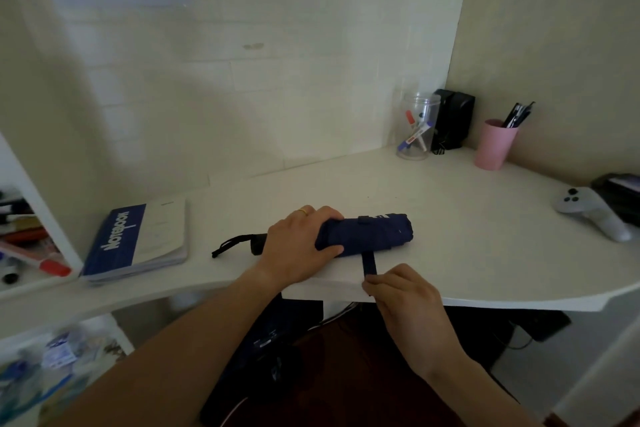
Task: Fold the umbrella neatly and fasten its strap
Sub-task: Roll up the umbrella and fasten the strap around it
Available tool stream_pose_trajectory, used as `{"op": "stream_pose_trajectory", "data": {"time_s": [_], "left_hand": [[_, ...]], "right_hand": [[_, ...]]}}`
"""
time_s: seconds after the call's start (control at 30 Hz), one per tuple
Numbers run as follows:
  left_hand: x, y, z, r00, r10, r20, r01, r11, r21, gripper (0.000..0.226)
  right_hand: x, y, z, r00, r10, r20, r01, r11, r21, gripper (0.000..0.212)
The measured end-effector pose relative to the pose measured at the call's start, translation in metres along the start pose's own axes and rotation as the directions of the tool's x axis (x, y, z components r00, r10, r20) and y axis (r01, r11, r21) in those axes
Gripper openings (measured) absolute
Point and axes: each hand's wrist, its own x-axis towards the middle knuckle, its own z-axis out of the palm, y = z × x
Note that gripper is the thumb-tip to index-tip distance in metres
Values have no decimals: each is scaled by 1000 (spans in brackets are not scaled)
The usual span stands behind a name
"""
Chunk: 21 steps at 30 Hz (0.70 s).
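A navy folding umbrella [372, 234] lies rolled up on the white desk [450, 218], lengthwise from left to right, near the front edge. Its black handle and wrist loop [239, 242] stick out to the left. My left hand [299, 243] is wrapped around the left part of the rolled canopy and presses it down. The umbrella's dark strap [369, 264] hangs out from under the roll toward me. My right hand [407, 302] pinches the strap's free end at the desk edge and holds it stretched. A small tab [363, 219] sits on top of the roll.
A blue and white notebook [138, 243] lies at the left. A clear jar of markers [417, 126], black speakers [452, 123] and a pink cup of pens [495, 144] stand at the back right. A grey controller [588, 211] rests at the far right.
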Motion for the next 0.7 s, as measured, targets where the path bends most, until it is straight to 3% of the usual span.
{"op": "stream_pose_trajectory", "data": {"time_s": [0.13, 0.27, 0.4, 0.53, 0.7], "left_hand": [[-1, 9, 8, 995, 82, -59, -76, 992, 97, 59], [-6, 9, 11, 975, 205, -81, -191, 970, 153, 48], [-13, 11, 10, 957, 273, -101, -270, 962, 49, 43], [-18, 13, 12, 958, 272, -89, -275, 961, -26, 43], [-17, 7, 12, 965, 264, -10, -264, 964, -21, 40]], "right_hand": [[0, -7, -6, 998, -63, 0, 63, 997, 48, 47], [6, -1, -24, 996, -64, -65, 69, 995, 72, 36], [25, 15, -39, 973, 146, -178, -94, 957, 273, 21], [42, 25, -37, 948, 289, -133, -215, 890, 401, 17], [56, 33, -36, 941, 333, -55, -273, 848, 455, 12]]}}
